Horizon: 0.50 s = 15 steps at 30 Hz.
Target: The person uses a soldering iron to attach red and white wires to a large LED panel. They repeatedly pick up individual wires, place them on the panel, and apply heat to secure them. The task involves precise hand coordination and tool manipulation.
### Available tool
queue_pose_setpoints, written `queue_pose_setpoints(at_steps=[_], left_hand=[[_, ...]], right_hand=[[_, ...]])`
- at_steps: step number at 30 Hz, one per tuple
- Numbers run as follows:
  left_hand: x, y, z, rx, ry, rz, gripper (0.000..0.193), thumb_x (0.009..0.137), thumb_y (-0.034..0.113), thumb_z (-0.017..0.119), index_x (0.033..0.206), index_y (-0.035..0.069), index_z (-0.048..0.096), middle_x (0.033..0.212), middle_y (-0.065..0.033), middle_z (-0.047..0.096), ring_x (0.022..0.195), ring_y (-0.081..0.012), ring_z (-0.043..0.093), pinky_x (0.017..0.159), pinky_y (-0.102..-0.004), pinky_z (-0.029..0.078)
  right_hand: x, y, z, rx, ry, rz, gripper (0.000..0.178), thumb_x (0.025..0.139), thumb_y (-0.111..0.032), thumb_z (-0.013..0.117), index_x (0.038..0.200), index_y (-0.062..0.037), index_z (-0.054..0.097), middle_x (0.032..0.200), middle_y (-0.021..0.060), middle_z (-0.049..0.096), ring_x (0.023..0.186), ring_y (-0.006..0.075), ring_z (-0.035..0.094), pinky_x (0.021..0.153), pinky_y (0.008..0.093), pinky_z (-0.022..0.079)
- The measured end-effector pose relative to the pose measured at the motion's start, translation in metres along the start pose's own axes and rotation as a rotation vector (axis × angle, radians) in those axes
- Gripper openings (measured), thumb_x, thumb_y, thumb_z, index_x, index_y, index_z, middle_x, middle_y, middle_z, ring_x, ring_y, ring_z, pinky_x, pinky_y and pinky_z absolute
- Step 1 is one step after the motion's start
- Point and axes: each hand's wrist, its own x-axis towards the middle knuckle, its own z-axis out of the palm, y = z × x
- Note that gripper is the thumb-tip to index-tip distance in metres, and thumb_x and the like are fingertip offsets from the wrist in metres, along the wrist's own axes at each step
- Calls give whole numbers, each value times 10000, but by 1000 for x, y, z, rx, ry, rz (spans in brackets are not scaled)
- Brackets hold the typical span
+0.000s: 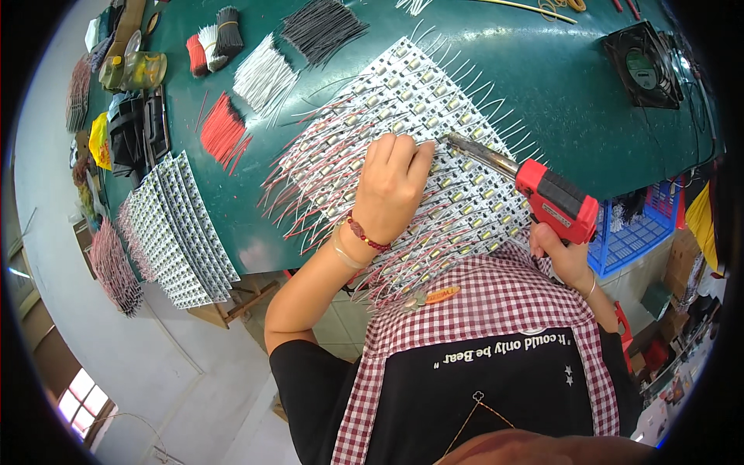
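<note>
A large white panel of circuit boards (pixel 434 101) lies in front of me on the green table, with small yellowish parts in rows and thin red and white wires sticking out along its edges. My left hand (pixel 394 182) rests over the panel's middle, fingers pinched together and pointing down at it. Whatever they hold is hidden under the fingertips. Wrapped round the grip of a red and black soldering gun (pixel 556 200) is my right hand (pixel 564 254). The gun's metal tip reaches left to the panel, just beside my left fingertips.
Bundles of red wires (pixel 223 130), white wires (pixel 265 76) and black wires (pixel 322 31) lie on the green table (pixel 558 101). More circuit panels (pixel 178 232) fan out at the left edge. A black fan (pixel 643 66) stands far right, above a blue crate (pixel 635 232).
</note>
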Motion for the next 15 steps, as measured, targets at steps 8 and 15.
queue_pose_setpoints(at_steps=[8,15], left_hand=[[3,2,-3,11,-41,-14,274,715,-30,612,979,11,671,786,-74,464,745,-230,487,687,-347,414],[3,1,-4,64,-23,-6,257,719,-10,615,957,61,683,777,-45,479,735,-209,490,666,-339,387]], right_hand=[[0,11,-5,-138,24,-25,307,886,-151,703,1149,-16,621,952,41,659,828,123,610,734,285,494],[-5,15,-10,-87,20,16,344,880,-150,712,1181,-15,616,1080,60,654,950,152,610,829,315,496]])
